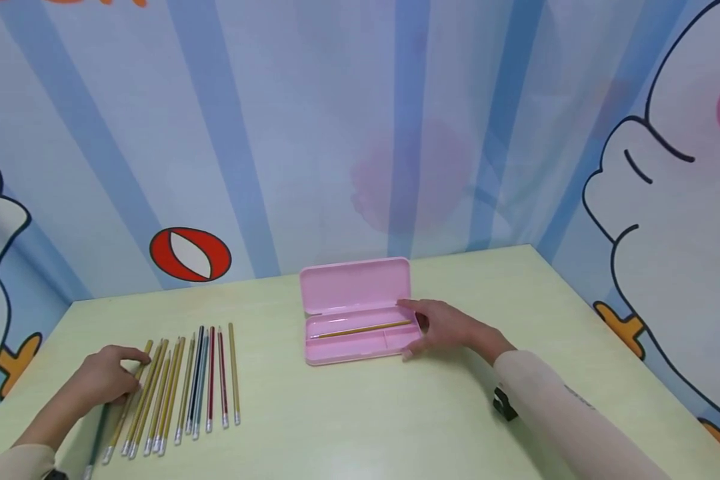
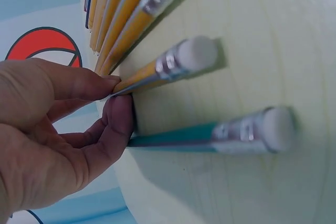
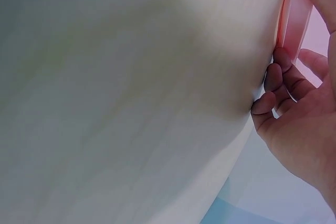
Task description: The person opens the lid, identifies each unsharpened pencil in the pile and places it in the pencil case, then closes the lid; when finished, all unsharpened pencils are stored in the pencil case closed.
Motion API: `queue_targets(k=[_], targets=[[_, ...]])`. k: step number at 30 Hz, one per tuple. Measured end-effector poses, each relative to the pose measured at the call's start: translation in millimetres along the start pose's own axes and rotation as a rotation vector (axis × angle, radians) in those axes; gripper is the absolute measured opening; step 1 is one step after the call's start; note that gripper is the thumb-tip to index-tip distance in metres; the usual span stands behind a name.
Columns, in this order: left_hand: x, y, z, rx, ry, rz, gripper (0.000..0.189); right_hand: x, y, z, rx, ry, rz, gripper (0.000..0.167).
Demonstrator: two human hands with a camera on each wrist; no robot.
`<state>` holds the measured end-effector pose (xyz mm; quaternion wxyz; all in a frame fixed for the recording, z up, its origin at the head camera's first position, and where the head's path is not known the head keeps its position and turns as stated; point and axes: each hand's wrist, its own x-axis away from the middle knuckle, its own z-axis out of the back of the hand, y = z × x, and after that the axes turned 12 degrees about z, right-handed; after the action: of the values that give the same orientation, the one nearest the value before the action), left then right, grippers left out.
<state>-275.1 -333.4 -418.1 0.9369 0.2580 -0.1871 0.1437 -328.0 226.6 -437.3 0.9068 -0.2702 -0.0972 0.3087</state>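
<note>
My left hand (image 1: pixel 103 379) is at the left of the table and pinches a yellow pencil (image 2: pixel 140 75) between thumb and fingertips. That pencil's white eraser end points toward me. Just left of it lies a dark green pencil (image 2: pixel 181 139), partly under the hand. To its right, several more yellow pencils (image 1: pixel 153 405) lie side by side, their erasers toward me. My right hand (image 1: pixel 447 327) grips the right end of an open pink pencil case (image 1: pixel 355 287), with fingers at the side wall in the right wrist view. One yellow pencil (image 1: pixel 360 330) lies lengthwise inside the case.
Dark blue (image 1: pixel 196 373) and red pencils (image 1: pixel 211 380) continue the row, with a single yellow pencil (image 1: pixel 234 373) at its right end. The pale table (image 1: pixel 336 420) meets a blue striped cloth backdrop (image 1: pixel 312 133) at the back.
</note>
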Motion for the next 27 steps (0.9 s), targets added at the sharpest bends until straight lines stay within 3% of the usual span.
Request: queue_targets(k=[6,11,20,27], targets=[[2.6,1.0,3.3,0.027,-0.013,-0.010,0.053,-0.2,0,1,-0.004,-0.002,0.005,0.105],[4.9,4.2,15.2,0.050,-0.015,-0.030,0.054,-0.2,0,1,-0.005,0.000,0.017,0.105],[17.0,15.4,39.8,0.201,-0.040,-0.048,0.057,-0.8,0,0,-0.004,0.000,0.007,0.105],[33.1,34.2,39.0,0.218,-0.050,-0.116,0.057,0.3,0,0,-0.021,0.003,0.021,0.103]])
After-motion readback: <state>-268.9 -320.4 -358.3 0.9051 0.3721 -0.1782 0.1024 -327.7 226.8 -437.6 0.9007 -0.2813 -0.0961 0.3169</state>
